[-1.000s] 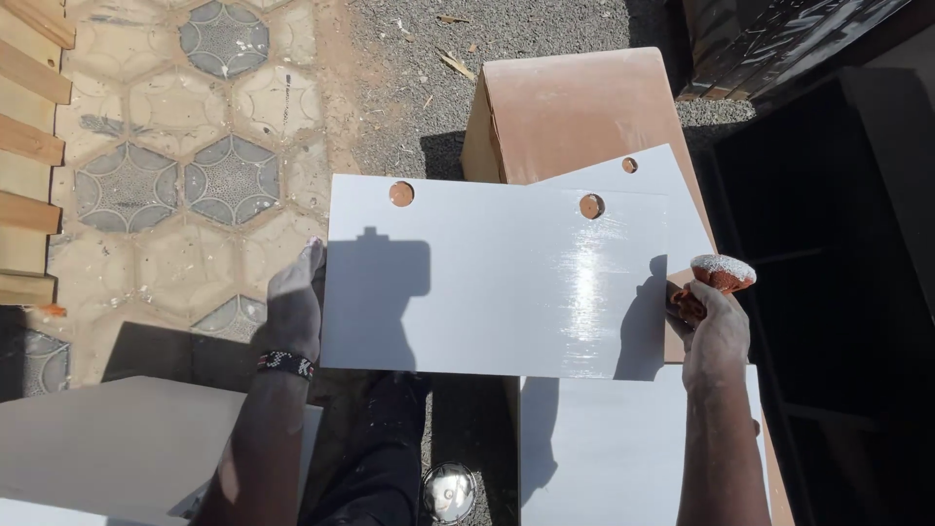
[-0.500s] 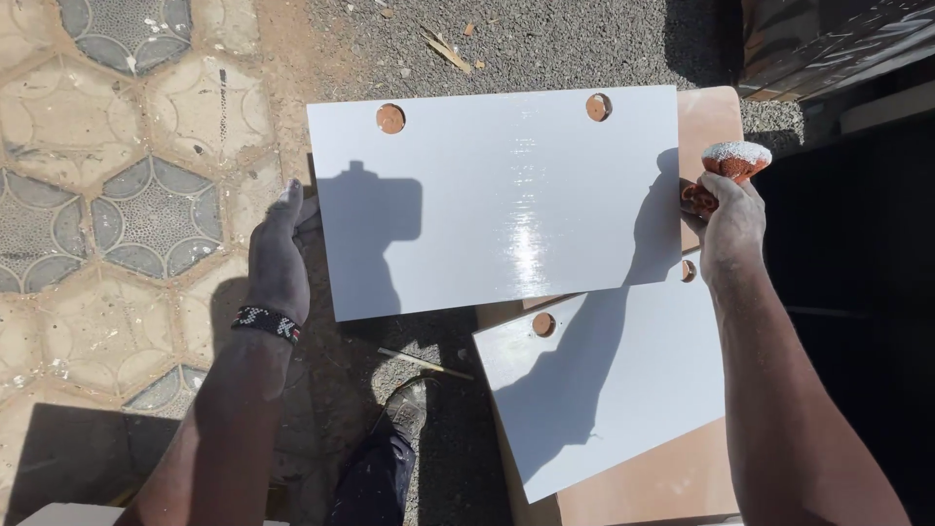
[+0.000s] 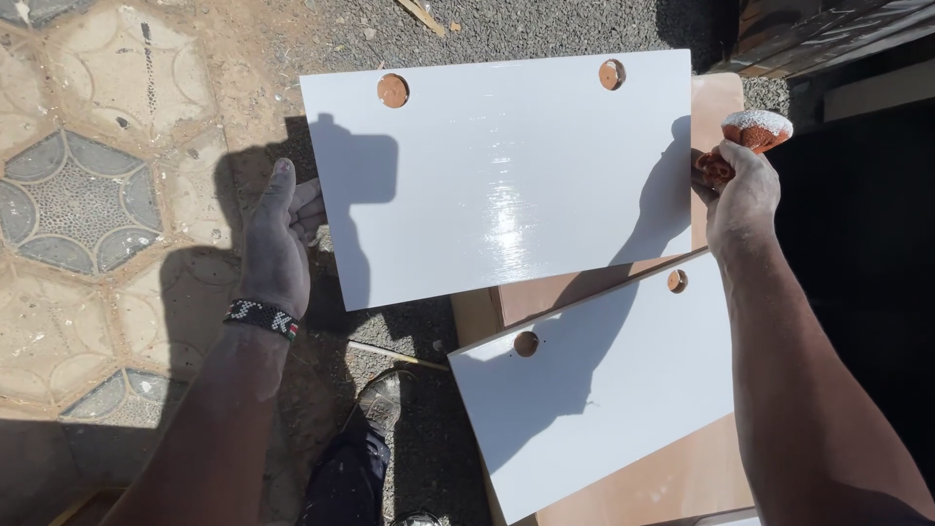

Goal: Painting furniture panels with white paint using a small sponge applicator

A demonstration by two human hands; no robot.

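Note:
I hold a glossy white rectangular panel (image 3: 506, 175) flat in the air, with two round holes along its far edge. My left hand (image 3: 278, 244) supports its left edge, fingers tucked under the panel. My right hand (image 3: 740, 190) steadies the right edge while also gripping a crumpled reddish cloth or sponge (image 3: 755, 131) dusted white. A second white panel (image 3: 604, 380) with two holes lies below on a brown board (image 3: 672, 477).
Hexagonal patterned paving (image 3: 88, 195) lies to the left, gravel and dirt (image 3: 526, 24) ahead. Dark cabinet parts (image 3: 857, 195) stand at the right. My shoe (image 3: 385, 399) shows below the panel, with a thin stick beside it.
The held panel has risen and moved forward, clear of the stack. The second white panel underneath has come fully into sight. Both hands keep their hold.

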